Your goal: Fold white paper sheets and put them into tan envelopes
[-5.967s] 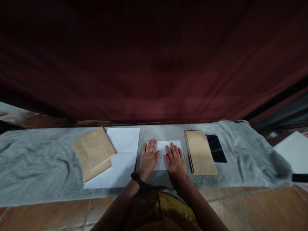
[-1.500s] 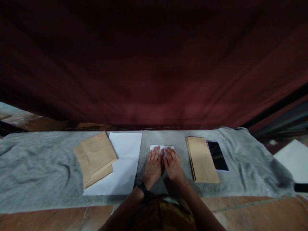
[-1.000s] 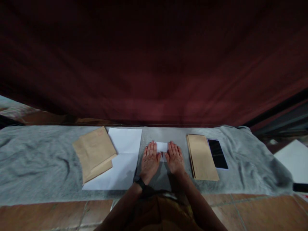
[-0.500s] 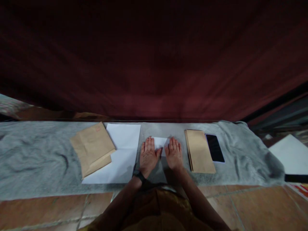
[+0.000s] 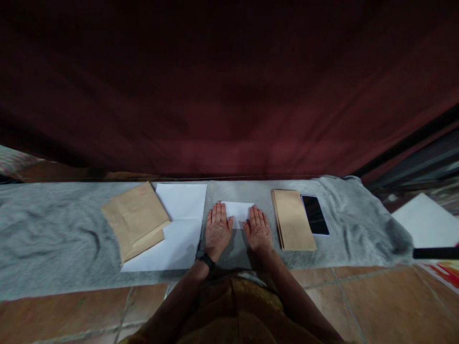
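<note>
A small folded sheet of white paper (image 5: 238, 214) lies on the grey cloth (image 5: 240, 188) in front of me. My left hand (image 5: 218, 233) rests flat over its left end, fingers stretched forward, a dark watch on the wrist. Over the right end lies my right hand (image 5: 258, 231), palm down with its fingers extended. Both hands cover the paper's side edges, so its full width is hidden. Left of my hands are larger white sheets (image 5: 182, 243) with a crease across them. Brown paper envelopes (image 5: 138, 215) lie partly on top of these sheets.
To the right sits a neat stack of brown envelopes (image 5: 296, 222), with a dark-screened phone (image 5: 315, 215) beside it. A dark red curtain (image 5: 229, 119) hangs behind the cloth. Terracotta tiles (image 5: 86, 310) show along the near side. A white flat object (image 5: 430, 220) is at far right.
My hands have moved slightly apart, both still flat on the paper, and more of its white surface shows between them. The whole view has shifted a little.
</note>
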`<control>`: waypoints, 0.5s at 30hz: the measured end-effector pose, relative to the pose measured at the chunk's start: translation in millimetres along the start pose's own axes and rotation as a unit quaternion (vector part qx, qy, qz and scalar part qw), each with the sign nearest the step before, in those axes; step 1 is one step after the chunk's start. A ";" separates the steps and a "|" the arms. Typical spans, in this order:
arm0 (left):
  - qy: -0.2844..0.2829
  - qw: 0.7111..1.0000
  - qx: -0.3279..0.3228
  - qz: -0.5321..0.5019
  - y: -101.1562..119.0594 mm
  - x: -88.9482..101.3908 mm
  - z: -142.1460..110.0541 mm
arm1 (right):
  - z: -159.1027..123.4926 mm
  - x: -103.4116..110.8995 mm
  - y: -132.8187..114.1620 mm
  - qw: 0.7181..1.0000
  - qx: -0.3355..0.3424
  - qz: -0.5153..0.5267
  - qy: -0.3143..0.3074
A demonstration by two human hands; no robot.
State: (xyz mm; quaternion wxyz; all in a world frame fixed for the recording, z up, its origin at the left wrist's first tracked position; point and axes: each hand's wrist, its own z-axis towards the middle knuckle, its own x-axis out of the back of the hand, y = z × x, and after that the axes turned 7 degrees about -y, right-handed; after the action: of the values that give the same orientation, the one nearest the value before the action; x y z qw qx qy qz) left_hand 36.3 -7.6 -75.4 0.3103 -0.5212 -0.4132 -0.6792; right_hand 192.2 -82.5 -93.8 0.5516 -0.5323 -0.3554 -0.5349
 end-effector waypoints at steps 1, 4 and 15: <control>0.004 1.000 0.004 -0.005 -0.6 0.4 -1.1 | -0.5 0.3 0.5 1.000 -0.005 0.001 0.000; 0.011 0.999 0.014 -0.028 -2.4 2.4 -4.7 | -0.9 0.6 -1.5 1.000 -0.009 0.002 -0.002; 0.011 0.892 0.152 -0.426 -11.0 13.0 12.6 | -1.1 2.7 -4.2 1.000 -0.015 0.001 -0.011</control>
State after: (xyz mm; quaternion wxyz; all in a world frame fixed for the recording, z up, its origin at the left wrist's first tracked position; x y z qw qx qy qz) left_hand 29.2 8.9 -64.0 0.0716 -0.2342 -0.6903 -0.6808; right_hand 188.4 -83.5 -90.6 0.5402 -0.5466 -0.3533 -0.5335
